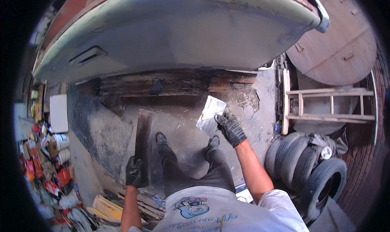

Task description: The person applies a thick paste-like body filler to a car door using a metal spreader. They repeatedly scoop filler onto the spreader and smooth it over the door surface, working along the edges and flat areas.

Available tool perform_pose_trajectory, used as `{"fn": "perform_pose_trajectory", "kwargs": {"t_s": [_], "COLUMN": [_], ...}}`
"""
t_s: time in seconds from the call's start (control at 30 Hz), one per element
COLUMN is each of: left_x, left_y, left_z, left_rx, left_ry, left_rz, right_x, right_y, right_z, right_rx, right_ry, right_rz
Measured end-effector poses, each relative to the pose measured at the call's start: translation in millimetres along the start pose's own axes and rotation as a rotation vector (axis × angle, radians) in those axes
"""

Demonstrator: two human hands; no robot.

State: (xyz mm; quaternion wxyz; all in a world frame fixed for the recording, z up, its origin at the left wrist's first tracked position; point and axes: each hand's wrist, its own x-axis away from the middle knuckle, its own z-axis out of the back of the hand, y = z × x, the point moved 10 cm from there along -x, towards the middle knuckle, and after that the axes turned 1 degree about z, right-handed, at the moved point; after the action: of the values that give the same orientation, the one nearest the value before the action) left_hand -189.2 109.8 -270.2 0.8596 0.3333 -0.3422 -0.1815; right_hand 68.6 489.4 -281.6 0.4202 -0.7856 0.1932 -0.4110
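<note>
In my right hand (231, 128), gloved in dark grey, is a silvery flat rectangular piece, pinched at its right edge (210, 113). The piece looks shiny and slightly creased; its exact kind I cannot make out. Down at the left, my left hand (133, 172) in a matching glove hangs with fingers loosely bent and a little apart. It overlaps the left edge of a long dark board (143, 144), and I cannot tell whether they touch. Ahead of both hands spans a large grey-green vehicle body panel (183, 37) with a slotted recess.
Several old tyres (300, 154) are piled at the right, below a wooden frame (331, 106) and a round wooden disc (337, 41). Cans, tubs and boxes (50, 150) crowd the left. Rusty beams (174, 83) lie beneath the panel. Wood scraps (142, 205) lie close to me.
</note>
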Motion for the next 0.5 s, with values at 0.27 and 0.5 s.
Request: {"fn": "perform_pose_trajectory", "kwargs": {"t_s": [0.27, 0.5], "left_x": [-113.4, -136.4], "left_y": [-23.6, 14.3], "left_z": [-13.0, -0.5], "left_rx": [-0.193, -0.653], "left_ry": [-0.329, -0.499], "left_rz": [-0.209, -0.377], "right_x": [-39.6, -82.1], "right_y": [34.5, 71.3], "right_z": [33.2, 22.0], "right_rx": [-0.340, -0.560], "right_ry": [0.413, 0.602], "right_rz": [0.150, 0.386]}}
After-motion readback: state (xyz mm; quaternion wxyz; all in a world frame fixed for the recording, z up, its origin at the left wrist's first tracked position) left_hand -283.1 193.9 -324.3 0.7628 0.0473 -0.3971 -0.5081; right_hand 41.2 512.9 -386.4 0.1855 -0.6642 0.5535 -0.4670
